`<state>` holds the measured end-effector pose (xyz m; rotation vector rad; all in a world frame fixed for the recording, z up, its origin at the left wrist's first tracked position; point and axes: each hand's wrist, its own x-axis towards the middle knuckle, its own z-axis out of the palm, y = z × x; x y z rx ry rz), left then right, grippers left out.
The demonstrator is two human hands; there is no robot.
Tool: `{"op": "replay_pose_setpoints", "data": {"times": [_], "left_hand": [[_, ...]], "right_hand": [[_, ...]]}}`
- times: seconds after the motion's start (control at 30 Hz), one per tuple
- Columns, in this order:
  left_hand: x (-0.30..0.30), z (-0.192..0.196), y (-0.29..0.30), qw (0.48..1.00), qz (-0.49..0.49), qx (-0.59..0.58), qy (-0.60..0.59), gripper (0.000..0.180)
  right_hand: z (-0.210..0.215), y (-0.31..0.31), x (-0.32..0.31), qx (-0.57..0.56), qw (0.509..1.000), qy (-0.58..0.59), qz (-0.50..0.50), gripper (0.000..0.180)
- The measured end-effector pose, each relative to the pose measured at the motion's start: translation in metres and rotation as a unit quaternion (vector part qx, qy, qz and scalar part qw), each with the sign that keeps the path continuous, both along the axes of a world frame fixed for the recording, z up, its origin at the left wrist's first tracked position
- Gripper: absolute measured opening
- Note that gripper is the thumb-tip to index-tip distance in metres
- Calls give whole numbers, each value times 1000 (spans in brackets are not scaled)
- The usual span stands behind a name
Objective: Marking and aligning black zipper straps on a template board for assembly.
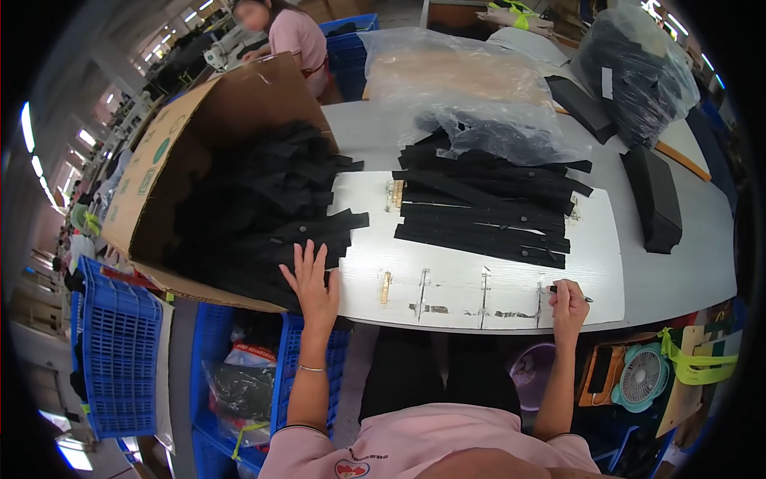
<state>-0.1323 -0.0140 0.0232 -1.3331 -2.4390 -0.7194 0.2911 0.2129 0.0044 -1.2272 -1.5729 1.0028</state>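
Note:
My left hand (309, 281) lies flat with fingers spread on the edge of a heap of black fabric strips (263, 211) spilling out of a tipped cardboard box (199, 120). My right hand (568, 302) rests near the front edge of a white board (447, 279) and pinches a thin dark pen-like tool (586, 299). A stack of long black fabric strips (483, 211) lies spread on the board, farther back from both hands.
Clear plastic bags (471, 88) of dark material sit at the back. Black flat blocks (654, 199) lie at right. Blue crates (116, 351) stand at left below the table. A small fan (642, 379) is lower right. A person in pink (291, 36) works behind the box.

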Motion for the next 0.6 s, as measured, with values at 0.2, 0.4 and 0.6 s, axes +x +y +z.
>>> {"op": "replay_pose_setpoints", "data": {"times": [0.2,0.4,0.6], "left_hand": [[4,6,-1,999,-6,43,-16,54],[15,12,-5,996,15,87,-31,49],[22,16,-10,991,54,124,-17,48]], "right_hand": [[-11,3,3,34,999,-14,-4,22],[-8,1,2,30,999,-15,-6,22],[-2,0,0,9,1000,4,-12,20]]}}
